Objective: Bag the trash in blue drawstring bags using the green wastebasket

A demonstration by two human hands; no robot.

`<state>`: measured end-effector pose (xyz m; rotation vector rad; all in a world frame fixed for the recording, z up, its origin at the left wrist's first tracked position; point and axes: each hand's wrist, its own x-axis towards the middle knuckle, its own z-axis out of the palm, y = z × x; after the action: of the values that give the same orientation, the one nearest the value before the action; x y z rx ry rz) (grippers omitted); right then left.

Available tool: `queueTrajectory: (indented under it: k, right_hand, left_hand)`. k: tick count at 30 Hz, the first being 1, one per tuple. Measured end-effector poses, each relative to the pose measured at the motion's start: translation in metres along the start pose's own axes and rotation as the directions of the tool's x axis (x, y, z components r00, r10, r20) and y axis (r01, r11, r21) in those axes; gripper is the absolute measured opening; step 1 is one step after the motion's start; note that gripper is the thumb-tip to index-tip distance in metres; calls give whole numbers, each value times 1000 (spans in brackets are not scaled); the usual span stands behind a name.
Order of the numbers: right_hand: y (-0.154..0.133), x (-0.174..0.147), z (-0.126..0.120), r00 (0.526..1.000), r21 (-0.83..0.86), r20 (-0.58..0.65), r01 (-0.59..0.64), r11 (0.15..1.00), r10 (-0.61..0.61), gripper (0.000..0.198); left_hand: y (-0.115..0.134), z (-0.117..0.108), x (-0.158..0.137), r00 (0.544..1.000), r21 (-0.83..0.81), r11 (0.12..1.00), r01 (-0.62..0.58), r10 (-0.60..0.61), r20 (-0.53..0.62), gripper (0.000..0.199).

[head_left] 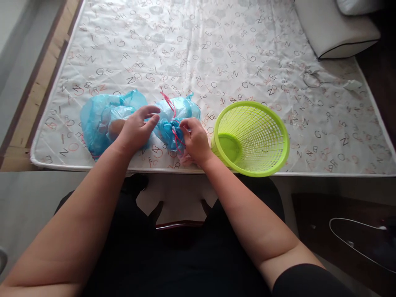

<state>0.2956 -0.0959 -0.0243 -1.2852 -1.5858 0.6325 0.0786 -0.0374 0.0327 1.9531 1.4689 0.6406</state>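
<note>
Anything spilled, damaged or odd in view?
Nothing looks spilled around the left hand, right hand or blue bag. The green basket looks intact. One oddity: to its right, a ragged pale patch breaks the letter print of the mattress; I can't tell whether it's damage or something lying there.

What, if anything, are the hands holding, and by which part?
The right hand seems to pinch the crinkled blue plastic bag at its gathered knot, beside the thin red string; the left hand appears empty.
</note>
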Motion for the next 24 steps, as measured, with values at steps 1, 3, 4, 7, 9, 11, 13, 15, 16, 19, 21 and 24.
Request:
queueTrajectory:
  k: [1, 3, 4, 7, 9, 11, 13, 15, 16, 19, 21, 24]
  right_hand:
    - [-2, -1, 0, 1000, 6, 4, 7, 1000, -7, 14]
    - [-6, -2, 0, 1000, 5, 2, 5, 1000, -5, 16]
    - [-8, -2, 0, 1000, 0, 2, 4, 1000, -4, 18]
    - [-10, -2, -3, 998, -60, 52, 25, 998, -22, 23]
    - [-10, -1, -5, 993, -151, 110, 48, 987, -32, 26]
    - [-8, 0, -7, 987, -251, 157, 57, 966, -18, 26]
    - [-7, 1, -10, 984, -325, 179, 48, 944, 11, 25]
    - [-7, 3, -12, 981, -370, 189, 34, 928, 40, 24]
    - [-7, 3, -13, 981, -386, 189, 23, 922, 55, 24]
    - [-9, 5, -16, 975, -384, 193, -26, 923, 108, 27]
    - [-9, 6, -17, 967, -356, 206, -66, 932, 147, 26]
    - [-5, 6, -16, 958, -329, 211, -117, 937, 194, 24]
  left_hand:
    - [1, 3, 0, 999, -11, 1000, -21, 22, 30, 36]
    - [1, 9, 0, 990, 1, 999, -51, 51, 129, 33]
    - [0, 12, 1, 984, 14, 998, -58, 55, 167, 31]
    - [-4, 19, 2, 981, 37, 998, -59, 51, 185, 25]
    - [-5, 23, 3, 983, 37, 996, -77, 70, 172, 23]
    - [-3, 25, 2, 980, 38, 992, -122, 114, 164, 23]
    - [0, 26, 1, 971, 38, 982, -183, 174, 162, 23]
    - [2, 25, 0, 959, 37, 971, -238, 229, 165, 23]
    - [3, 25, 0, 954, 39, 966, -257, 247, 169, 23]
    - [1, 21, 0, 949, 73, 961, -268, 250, 193, 24]
    - [-3, 18, 2, 953, 111, 964, -240, 213, 215, 25]
    - [-13, 15, 6, 956, 169, 969, -183, 135, 261, 25]
